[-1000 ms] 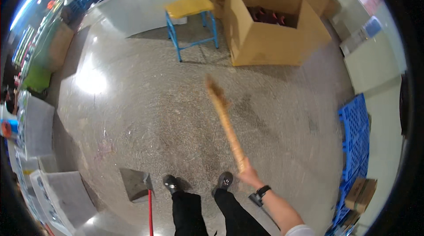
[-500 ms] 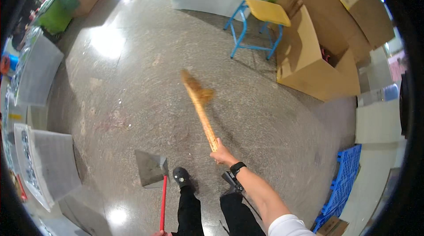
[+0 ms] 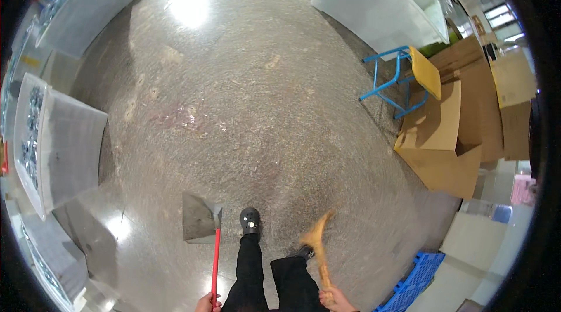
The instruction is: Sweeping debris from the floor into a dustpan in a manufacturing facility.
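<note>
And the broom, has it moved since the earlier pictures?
Yes: the broom has moved away from the yellow-topped stool, back toward the person's right shoe.

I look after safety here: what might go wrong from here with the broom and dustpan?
The broom in the right hand appears close to the right shoe; a stroke might catch the foot.
The dustpan, its red handle in the left hand, sits just left of the left shoe; a sidestep might knock it.
The reddish, glinting patch on the floor ahead might be slippery, though I cannot tell if it's wet.
</note>
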### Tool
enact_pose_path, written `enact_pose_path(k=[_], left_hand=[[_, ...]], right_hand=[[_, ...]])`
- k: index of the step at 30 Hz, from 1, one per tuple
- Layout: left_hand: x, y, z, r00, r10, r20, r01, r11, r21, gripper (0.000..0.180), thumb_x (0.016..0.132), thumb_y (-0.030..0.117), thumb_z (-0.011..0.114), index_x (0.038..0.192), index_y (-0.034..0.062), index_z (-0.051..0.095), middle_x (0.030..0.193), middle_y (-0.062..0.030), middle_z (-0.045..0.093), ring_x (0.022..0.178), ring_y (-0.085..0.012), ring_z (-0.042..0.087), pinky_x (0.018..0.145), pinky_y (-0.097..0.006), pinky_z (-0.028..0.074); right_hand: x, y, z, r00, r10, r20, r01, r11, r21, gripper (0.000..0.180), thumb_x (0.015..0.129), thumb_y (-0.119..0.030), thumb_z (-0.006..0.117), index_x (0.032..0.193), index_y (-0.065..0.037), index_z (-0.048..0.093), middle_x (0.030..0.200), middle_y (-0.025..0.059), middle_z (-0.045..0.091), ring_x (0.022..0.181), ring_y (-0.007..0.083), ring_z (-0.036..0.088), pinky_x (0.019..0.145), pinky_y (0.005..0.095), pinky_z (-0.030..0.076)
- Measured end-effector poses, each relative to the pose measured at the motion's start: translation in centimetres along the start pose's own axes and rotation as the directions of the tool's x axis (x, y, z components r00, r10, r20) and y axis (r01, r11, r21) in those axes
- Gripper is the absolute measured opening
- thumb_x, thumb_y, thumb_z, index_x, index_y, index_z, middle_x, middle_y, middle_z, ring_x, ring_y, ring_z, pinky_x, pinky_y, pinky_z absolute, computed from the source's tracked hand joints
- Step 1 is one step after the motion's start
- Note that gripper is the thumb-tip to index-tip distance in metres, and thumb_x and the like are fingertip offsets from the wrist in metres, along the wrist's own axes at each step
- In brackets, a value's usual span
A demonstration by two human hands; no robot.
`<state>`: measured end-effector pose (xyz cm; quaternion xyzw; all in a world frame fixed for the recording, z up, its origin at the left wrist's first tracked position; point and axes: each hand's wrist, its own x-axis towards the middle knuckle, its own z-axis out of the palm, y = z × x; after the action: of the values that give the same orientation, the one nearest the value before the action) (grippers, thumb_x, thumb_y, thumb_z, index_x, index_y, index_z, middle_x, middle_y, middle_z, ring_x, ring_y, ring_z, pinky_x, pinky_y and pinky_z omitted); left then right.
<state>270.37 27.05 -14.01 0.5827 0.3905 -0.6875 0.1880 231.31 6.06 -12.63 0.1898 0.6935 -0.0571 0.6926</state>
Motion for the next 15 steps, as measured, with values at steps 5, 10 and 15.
enact_pose_path(k=[5,10,15], left_hand=[[-6.7,4.1,3.4,0.997,-0.014,-0.080,0.002,0.988,-0.151,0.047,0.087,0.041,0.043,0.046,0.0216,0.031,0.036,0.0063,0.026,0.028,-0.0112,0.022,0.029,-0.026,0.017],[-6.8,3.5,2.0,0.998,-0.022,-0.066,0.004,0.967,-0.256,0.046,0.087,0.040,0.042,0.047,0.0218,0.028,0.036,0.0060,0.023,0.028,-0.0110,0.021,0.029,-0.026,0.017],[-6.5,3.6,1.0,0.995,0.095,-0.007,-0.093,0.958,-0.272,0.036,0.089,0.035,0.041,0.057,0.0173,0.041,0.040,0.0057,0.026,0.030,-0.0094,0.024,0.029,-0.023,0.020]], right_hand=[[3.9,-0.3,15.3,0.982,-0.067,0.175,0.125,0.931,-0.342,0.017,0.081,-0.021,0.053,0.077,-0.004,0.054,0.060,0.0037,0.054,0.048,0.0139,0.051,0.045,0.0225,0.043],[4.0,-1.0,31.7,0.876,0.000,0.482,0.113,0.972,-0.206,0.016,0.081,-0.009,0.054,0.094,-0.007,0.045,0.069,0.0036,0.052,0.055,0.0102,0.052,0.046,0.0219,0.044],[1.6,-5.5,43.0,0.777,0.014,0.629,0.106,0.983,-0.153,0.036,0.079,-0.002,0.054,0.111,-0.009,0.040,0.075,0.0056,0.051,0.052,0.0103,0.050,0.040,0.0226,0.043]])
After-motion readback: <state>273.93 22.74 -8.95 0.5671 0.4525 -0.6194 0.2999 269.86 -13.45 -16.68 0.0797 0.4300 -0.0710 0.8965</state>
